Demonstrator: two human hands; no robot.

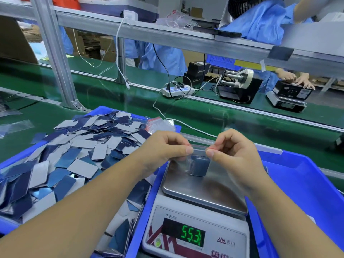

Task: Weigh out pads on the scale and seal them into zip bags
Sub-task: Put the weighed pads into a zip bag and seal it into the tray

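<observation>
**Zip bag pinched at both ends above the scale**

Zip bag [199,157] hangs between both hands, over the far part of the scale [201,205] pan; clear plastic w/ a red strip along the top edge; a small stack of blue pads [200,167] sits inside, at the bag's bottom; can't tell whether the bag touches the pan or hangs just above it.

Left hand [165,148] pinches the top-left end of the strip, thumb in front, fingers curled behind; right hand [234,151] pinches the top-right end the same way; both grips narrow, holding the bag's top edge taut between them; thumb tips near each other, not touching.

Scale stands between two blue bins; steel pan, green digits on the display; digits look like 55.3, last figure partly blurred.

Left bin [143,211] heaped w/ loose pads [78,146], some blue side up, some grey side up; spare bags [160,124] w/ red strips lie at its far right corner. Right bin [297,183] just beside the scale; its inside mostly out of view.

Beyond: green belt [242,123]; white power strip [177,90] w/ black and white cables; label dispenser [238,84]; a second scale [286,101] w/ another person's hands on a dark box atop it; people in blue coats behind the metal frame.
</observation>
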